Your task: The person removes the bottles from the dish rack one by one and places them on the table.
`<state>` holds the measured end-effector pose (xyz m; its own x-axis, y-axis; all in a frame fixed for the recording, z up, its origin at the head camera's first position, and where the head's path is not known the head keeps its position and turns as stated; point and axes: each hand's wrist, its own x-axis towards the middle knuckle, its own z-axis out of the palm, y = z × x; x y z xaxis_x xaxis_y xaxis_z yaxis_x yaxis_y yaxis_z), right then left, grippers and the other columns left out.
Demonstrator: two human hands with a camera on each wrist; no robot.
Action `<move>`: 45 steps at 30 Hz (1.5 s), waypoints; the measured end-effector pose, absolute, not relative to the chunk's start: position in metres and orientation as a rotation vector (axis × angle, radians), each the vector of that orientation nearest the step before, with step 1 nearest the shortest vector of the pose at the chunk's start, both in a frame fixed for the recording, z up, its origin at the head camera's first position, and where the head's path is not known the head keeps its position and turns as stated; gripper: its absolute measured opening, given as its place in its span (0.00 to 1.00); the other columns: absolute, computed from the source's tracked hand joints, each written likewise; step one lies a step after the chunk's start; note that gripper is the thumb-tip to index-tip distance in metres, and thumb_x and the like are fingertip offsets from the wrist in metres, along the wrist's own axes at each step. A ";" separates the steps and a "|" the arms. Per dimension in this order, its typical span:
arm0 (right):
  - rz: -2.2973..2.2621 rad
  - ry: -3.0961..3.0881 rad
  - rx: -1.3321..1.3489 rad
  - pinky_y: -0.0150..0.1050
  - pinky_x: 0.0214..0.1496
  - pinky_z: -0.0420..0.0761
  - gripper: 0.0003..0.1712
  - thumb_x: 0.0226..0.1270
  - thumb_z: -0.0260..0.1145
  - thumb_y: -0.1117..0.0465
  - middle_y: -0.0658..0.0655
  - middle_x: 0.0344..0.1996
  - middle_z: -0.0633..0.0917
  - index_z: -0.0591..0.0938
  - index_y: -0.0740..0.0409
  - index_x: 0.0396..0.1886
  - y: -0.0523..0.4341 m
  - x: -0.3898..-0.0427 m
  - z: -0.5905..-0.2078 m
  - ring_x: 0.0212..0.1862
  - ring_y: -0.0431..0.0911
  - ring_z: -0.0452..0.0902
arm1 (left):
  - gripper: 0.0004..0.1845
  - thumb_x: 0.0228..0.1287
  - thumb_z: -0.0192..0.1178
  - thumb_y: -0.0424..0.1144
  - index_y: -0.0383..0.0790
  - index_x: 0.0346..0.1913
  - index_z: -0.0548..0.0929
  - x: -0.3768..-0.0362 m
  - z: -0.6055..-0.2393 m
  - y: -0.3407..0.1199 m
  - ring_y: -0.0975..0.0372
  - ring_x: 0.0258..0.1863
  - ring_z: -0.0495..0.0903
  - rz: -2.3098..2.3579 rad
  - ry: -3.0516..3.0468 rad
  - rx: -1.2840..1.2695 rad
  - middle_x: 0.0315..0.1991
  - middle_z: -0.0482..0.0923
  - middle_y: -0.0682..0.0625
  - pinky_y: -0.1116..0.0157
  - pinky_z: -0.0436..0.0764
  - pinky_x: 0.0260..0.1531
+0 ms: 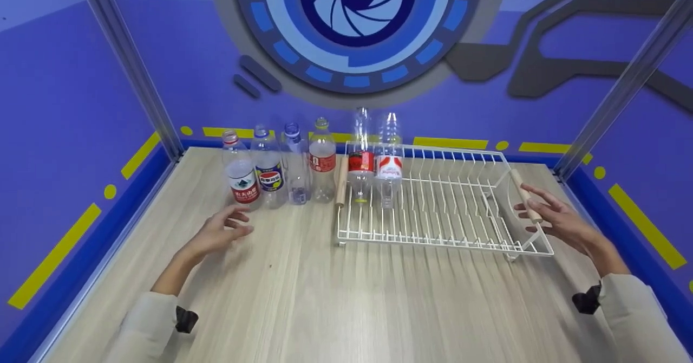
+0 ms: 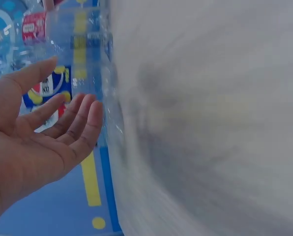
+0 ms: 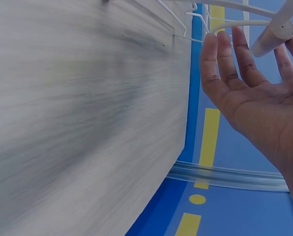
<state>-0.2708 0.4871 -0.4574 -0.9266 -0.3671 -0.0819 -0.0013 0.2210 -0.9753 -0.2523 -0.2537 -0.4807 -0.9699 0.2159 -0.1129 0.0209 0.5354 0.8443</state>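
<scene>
Since the bottles look empty, clear and thin-walled, I judge them light, easy to tip and apt to dent under a hard squeeze, so I would take each round the labelled middle, where the film gives more hold than bare plastic. Four stand upright in a row at the far left of the table (image 1: pixel 303 298): the red-and-white labelled bottle (image 1: pixel 240 174) leftmost, then the blue-labelled bottle (image 1: pixel 269 167), a clear bottle (image 1: pixel 295 163) with no label that I can make out, and a red-labelled bottle (image 1: pixel 322 161). None shows a cap, and I see no liquid in any.

My left hand (image 1: pixel 222 231) hovers just near of the leftmost two, its fingers (image 2: pixel 80 118) loosely spread and holding nothing; the left wrist view shows the open palm facing the blue label.

The white wire dish rack (image 1: pixel 460 227) sits to the right. Two more bottles (image 1: pixel 373 162) stand neck-down in its far left corner, side by side. The rest of the rack holds nothing. It should be stiff and light, best taken by its wooden handles (image 1: pixel 341 181).

My right hand (image 1: pixel 549 214) is at the right-end handle, its fingers relaxed and extended beside it, not closed around it.
</scene>
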 end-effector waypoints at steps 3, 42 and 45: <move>-1.764 2.201 -0.326 0.38 0.54 0.86 0.31 0.86 0.43 0.58 0.47 0.56 0.86 0.52 0.45 0.83 0.488 -0.271 -0.458 0.57 0.38 0.82 | 0.29 0.73 0.62 0.42 0.34 0.71 0.69 -0.254 -0.477 -0.238 0.43 0.61 0.77 1.420 2.522 0.258 0.62 0.76 0.32 0.54 0.82 0.54; -2.043 2.034 -0.438 0.39 0.57 0.85 0.27 0.86 0.39 0.63 0.49 0.58 0.85 0.60 0.56 0.80 0.482 -0.269 -0.472 0.58 0.41 0.81 | 0.39 0.73 0.62 0.44 0.59 0.81 0.56 -0.298 -0.492 -0.087 0.56 0.54 0.75 1.764 2.077 0.609 0.70 0.65 0.40 0.53 0.81 0.53; -1.930 2.210 -0.387 0.33 0.54 0.84 0.26 0.86 0.44 0.62 0.41 0.57 0.84 0.64 0.57 0.78 0.482 -0.269 -0.466 0.56 0.35 0.80 | 0.40 0.73 0.62 0.42 0.60 0.81 0.56 -0.298 -0.492 -0.086 0.55 0.56 0.75 1.774 2.057 0.610 0.72 0.64 0.38 0.56 0.81 0.51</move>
